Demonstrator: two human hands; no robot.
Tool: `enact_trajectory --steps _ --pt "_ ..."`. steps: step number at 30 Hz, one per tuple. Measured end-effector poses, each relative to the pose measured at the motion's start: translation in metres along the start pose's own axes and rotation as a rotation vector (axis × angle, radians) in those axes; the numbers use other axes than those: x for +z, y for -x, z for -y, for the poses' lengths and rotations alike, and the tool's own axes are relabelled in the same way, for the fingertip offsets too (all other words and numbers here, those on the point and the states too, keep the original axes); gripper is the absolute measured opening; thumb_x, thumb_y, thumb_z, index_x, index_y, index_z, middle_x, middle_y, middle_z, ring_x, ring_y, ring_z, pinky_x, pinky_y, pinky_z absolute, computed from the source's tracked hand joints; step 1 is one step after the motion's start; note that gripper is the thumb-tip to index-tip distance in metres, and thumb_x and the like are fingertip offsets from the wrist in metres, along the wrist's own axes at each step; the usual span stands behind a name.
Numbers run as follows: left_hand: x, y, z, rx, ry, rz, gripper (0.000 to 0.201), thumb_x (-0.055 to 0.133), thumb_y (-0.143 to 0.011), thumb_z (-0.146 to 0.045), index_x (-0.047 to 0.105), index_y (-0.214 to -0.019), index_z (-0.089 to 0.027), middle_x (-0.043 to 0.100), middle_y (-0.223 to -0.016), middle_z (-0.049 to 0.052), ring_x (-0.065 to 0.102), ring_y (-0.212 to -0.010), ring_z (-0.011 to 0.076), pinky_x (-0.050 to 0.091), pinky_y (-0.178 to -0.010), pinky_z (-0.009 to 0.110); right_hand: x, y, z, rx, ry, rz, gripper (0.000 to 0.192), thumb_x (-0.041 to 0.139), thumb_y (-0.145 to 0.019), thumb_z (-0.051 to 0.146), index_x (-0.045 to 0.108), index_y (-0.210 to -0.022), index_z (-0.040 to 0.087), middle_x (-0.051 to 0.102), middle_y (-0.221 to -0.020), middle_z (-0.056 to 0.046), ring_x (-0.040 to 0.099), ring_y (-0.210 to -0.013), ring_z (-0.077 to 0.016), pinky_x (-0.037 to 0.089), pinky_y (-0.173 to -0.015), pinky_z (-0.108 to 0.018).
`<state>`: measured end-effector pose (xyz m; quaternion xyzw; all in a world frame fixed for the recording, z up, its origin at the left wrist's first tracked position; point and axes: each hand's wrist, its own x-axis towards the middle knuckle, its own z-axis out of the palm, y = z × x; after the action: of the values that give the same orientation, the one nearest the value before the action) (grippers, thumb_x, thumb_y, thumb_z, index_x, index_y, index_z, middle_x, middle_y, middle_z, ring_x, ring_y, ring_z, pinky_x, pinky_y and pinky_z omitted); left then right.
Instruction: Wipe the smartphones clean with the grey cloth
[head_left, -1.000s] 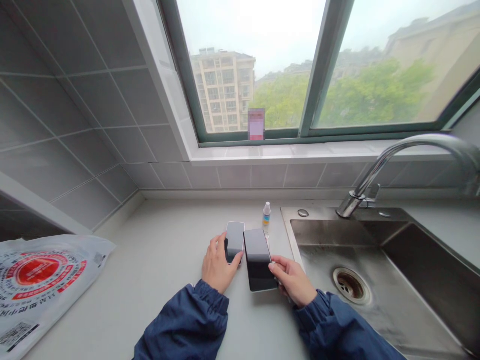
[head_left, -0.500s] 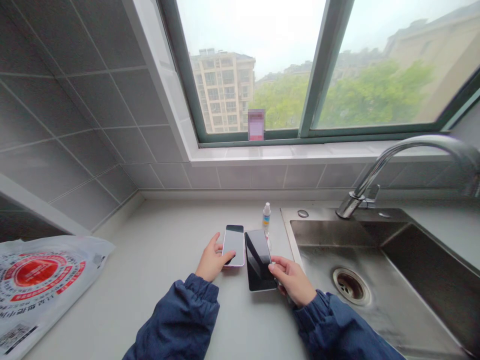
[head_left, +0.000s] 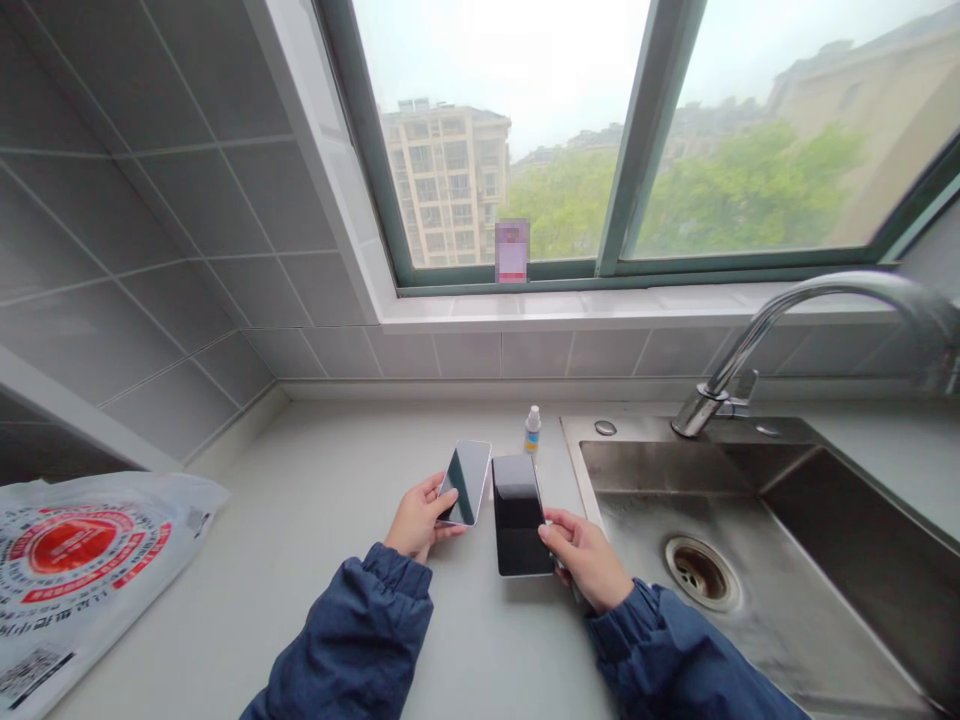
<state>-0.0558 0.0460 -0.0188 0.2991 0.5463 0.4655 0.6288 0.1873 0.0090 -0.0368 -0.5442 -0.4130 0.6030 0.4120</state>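
My left hand [head_left: 418, 518] is closed around a phone [head_left: 468, 482], thumb on its glass and fingers beneath. The phone is tilted, and its screen reflects light grey and dark green. Just to its right, my right hand [head_left: 585, 555] grips the right edge of a larger black-screened tablet [head_left: 519, 525]. Thumb on top, the other fingers mostly hidden underneath. A narrow gap separates the two devices, both held over the white countertop [head_left: 345, 450]. Behind the tablet stands a small white bottle [head_left: 532, 428] with a blue and yellow label, its lower part hidden.
At right is a steel sink [head_left: 622, 520] with a drain [head_left: 703, 572] and a curved chrome faucet [head_left: 739, 350]. A white plastic bag [head_left: 97, 560] with red print lies at the left. Beyond the counter are a tiled wall [head_left: 465, 353] and a window [head_left: 562, 150].
My left hand has lifted and tilted the phone, its top leaning right, with fingers now under it. The tablet has shifted slightly in my right hand, and its reflection has changed.
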Motion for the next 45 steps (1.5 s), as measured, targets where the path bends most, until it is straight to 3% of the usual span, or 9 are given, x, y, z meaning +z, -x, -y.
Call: enact_trajectory --steps 5,10,15,18,24,32,35,45 --pt "0.005 0.008 -0.006 0.056 0.095 0.015 0.051 0.076 -0.073 -0.024 0.053 -0.119 -0.018 0.067 -0.102 0.007 0.068 -0.065 0.0135 0.060 -0.052 0.026 -0.001 -0.002 -0.002 -0.007 -0.027 0.028 0.061 0.073 -0.061 0.057 0.059 -0.102 0.014 0.043 -0.053 0.011 0.032 -0.032 -0.0031 0.029 -0.033 -0.019" --pt "0.013 0.025 -0.014 0.035 0.166 0.131 0.056 0.071 -0.074 -0.024 0.049 -0.126 -0.020 0.068 -0.094 0.006 0.069 -0.069 0.0170 0.058 -0.046 0.024 -0.001 -0.002 -0.004 -0.001 -0.019 0.028 0.062 0.072 -0.062 0.057 0.058 -0.106 0.014 0.042 -0.052 0.011 0.033 -0.031 -0.0043 0.029 -0.032 -0.020" --pt "0.016 0.034 -0.012 0.006 0.278 0.366 0.072 0.062 -0.074 -0.020 0.036 -0.141 -0.025 0.064 -0.123 0.013 0.072 -0.088 0.0287 0.056 -0.041 0.024 -0.001 -0.002 -0.003 -0.004 0.008 0.045 0.060 0.071 -0.066 0.056 0.059 -0.106 0.014 0.043 -0.051 0.011 0.035 -0.032 -0.0057 0.030 -0.032 -0.021" --pt "0.018 0.032 -0.005 -0.001 0.322 0.416 0.077 0.057 -0.077 -0.020 0.026 -0.147 -0.027 0.060 -0.130 0.015 0.072 -0.090 0.0305 0.058 -0.044 0.027 -0.001 -0.002 -0.003 -0.003 0.024 0.053 0.060 0.070 -0.067 0.056 0.060 -0.108 0.013 0.048 -0.052 0.009 0.036 -0.032 -0.0060 0.031 -0.032 -0.021" --pt "0.022 0.027 0.007 0.029 0.379 0.367 0.068 0.047 -0.088 -0.042 0.025 -0.148 -0.020 0.061 -0.127 0.021 0.072 -0.079 0.0306 0.056 -0.039 0.031 -0.001 -0.004 -0.007 0.001 0.043 0.023 0.065 0.070 -0.067 0.056 0.058 -0.114 0.012 0.053 -0.057 0.007 0.040 -0.033 -0.0067 0.031 -0.031 -0.020" --pt "0.025 0.026 0.004 0.036 0.400 0.277 0.070 0.046 -0.087 -0.052 0.040 -0.140 -0.008 0.061 -0.126 0.024 0.070 -0.069 0.0252 0.050 -0.034 0.028 -0.002 0.000 -0.003 -0.017 0.090 0.010 0.081 0.072 -0.069 0.050 0.048 -0.134 0.009 0.058 -0.056 0.005 0.040 -0.030 -0.0067 0.026 -0.027 -0.019" --pt "0.024 0.024 0.004 0.032 0.395 0.262 0.069 0.047 -0.086 -0.053 0.043 -0.139 -0.009 0.061 -0.127 0.023 0.070 -0.069 0.0244 0.050 -0.034 0.027 -0.002 0.000 -0.002 -0.031 0.082 0.011 0.084 0.072 -0.069 0.051 0.044 -0.138 0.011 0.061 -0.063 0.004 0.040 -0.031 -0.0061 0.028 -0.028 -0.019" --pt "0.024 0.023 0.002 0.012 0.421 0.163 0.068 0.050 -0.084 -0.054 0.046 -0.137 -0.012 0.066 -0.119 0.020 0.070 -0.064 0.0226 0.047 -0.032 0.025 0.001 -0.002 0.006 -0.111 0.057 0.047 0.083 0.069 -0.072 0.055 0.045 -0.139 0.011 0.050 -0.060 0.008 0.034 -0.036 -0.0044 0.029 -0.033 -0.019"
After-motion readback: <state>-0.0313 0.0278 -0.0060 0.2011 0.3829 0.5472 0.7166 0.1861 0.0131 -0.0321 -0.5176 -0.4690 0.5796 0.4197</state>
